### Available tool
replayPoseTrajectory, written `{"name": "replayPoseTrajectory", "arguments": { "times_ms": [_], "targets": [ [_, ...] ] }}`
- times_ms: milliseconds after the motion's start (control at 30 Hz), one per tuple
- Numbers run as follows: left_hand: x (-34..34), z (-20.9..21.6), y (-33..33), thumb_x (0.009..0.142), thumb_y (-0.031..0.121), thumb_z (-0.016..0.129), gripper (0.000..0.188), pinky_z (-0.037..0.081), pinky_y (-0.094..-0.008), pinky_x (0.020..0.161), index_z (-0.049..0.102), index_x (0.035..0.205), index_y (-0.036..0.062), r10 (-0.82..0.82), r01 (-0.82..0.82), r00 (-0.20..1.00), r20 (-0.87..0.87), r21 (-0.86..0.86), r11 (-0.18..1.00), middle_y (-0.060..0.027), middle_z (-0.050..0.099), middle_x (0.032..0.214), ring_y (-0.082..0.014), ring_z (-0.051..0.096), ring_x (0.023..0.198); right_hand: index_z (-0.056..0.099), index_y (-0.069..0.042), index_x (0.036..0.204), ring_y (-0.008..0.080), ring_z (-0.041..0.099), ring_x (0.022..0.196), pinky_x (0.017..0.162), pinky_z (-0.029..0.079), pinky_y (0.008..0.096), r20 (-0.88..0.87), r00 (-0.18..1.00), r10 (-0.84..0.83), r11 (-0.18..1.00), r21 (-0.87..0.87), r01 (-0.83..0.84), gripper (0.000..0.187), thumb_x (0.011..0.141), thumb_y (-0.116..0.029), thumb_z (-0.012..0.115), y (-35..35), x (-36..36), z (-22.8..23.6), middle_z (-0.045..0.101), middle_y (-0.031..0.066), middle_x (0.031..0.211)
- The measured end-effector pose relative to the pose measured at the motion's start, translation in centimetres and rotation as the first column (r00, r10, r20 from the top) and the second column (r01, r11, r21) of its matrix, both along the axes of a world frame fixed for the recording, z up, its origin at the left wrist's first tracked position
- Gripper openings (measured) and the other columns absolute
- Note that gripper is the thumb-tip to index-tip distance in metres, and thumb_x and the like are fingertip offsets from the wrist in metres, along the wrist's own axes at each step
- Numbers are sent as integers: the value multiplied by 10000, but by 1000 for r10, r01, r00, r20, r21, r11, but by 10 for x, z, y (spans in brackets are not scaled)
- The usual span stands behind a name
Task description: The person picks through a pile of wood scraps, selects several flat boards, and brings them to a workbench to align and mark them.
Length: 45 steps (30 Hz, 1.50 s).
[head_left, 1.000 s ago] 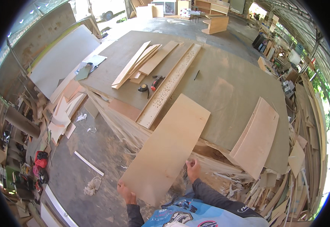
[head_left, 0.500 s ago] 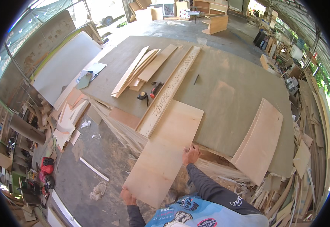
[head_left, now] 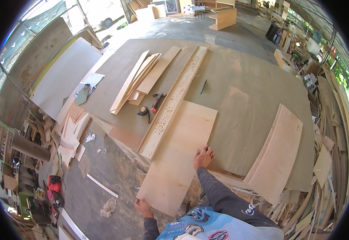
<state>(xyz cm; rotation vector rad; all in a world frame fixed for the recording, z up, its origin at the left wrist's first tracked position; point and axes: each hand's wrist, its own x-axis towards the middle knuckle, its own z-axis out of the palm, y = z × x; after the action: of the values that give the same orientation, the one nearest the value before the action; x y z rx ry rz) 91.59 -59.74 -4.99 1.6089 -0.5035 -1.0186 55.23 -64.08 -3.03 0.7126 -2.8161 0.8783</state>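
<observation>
A long pale plywood panel (head_left: 179,154) lies partly on the large worktable (head_left: 238,132) and sticks out over its near edge toward me. My left hand (head_left: 143,208) grips the panel's near left corner, thumb on top. At the right long edge, my right hand (head_left: 203,157) is closed on the panel, fingers bent, next to the table's edge. Along the panel's left side runs a narrow, shallow wooden channel (head_left: 173,102) with a speckled inner face. Beyond the channel lie a hammer (head_left: 157,103) with a red and black grip and a black tape measure (head_left: 143,111).
Several wooden strips (head_left: 136,82) are stacked at the far left of the table. A dark pen (head_left: 203,87) lies right of the channel. Two plywood sheets (head_left: 276,150) rest at the right edge. Offcuts (head_left: 72,138) and a white strip (head_left: 102,185) lie on the floor.
The plywood panel has slid a little farther onto the table, away from me, both hands staying on it. My view has shifted slightly as well.
</observation>
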Motion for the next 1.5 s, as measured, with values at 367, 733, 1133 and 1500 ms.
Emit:
{"name": "replayPoseTrajectory", "arguments": {
  "times_ms": [367,733,1133,1500],
  "targets": [
    [-62,25,10,833,109,712,228,496,-286,458,548,840,-49,-194,187,981,7,232,954,-110,618,690,-184,597,515,518,9,1184,316,420,1089,932,309,480,-15,998,-53,997,50,54,422,855,-239,612,-40,-56,1,434,140,1121],
    [-100,27,-25,814,80,716,215,491,-294,439,597,692,-52,-196,167,976,99,249,954,-119,622,624,-193,596,472,506,10,1202,311,425,1093,960,307,484,14,998,-65,997,43,64,434,867,-245,613,-68,-98,-1,439,135,1112],
    [-157,38,-64,807,63,705,197,497,-296,420,605,690,-60,-245,231,969,14,286,930,-128,627,623,-205,608,464,532,-4,1152,301,437,1092,946,307,491,-26,997,-76,997,7,76,379,830,-186,617,-100,-159,0,455,129,1111],
    [-222,47,-109,835,86,678,152,501,-298,459,658,785,-56,-391,388,919,-52,292,874,-118,648,654,-212,621,496,539,-1,1150,294,441,1078,956,312,476,-24,996,-84,996,19,85,386,860,-242,622,-142,-229,-1,454,126,1105]
  ]
}}
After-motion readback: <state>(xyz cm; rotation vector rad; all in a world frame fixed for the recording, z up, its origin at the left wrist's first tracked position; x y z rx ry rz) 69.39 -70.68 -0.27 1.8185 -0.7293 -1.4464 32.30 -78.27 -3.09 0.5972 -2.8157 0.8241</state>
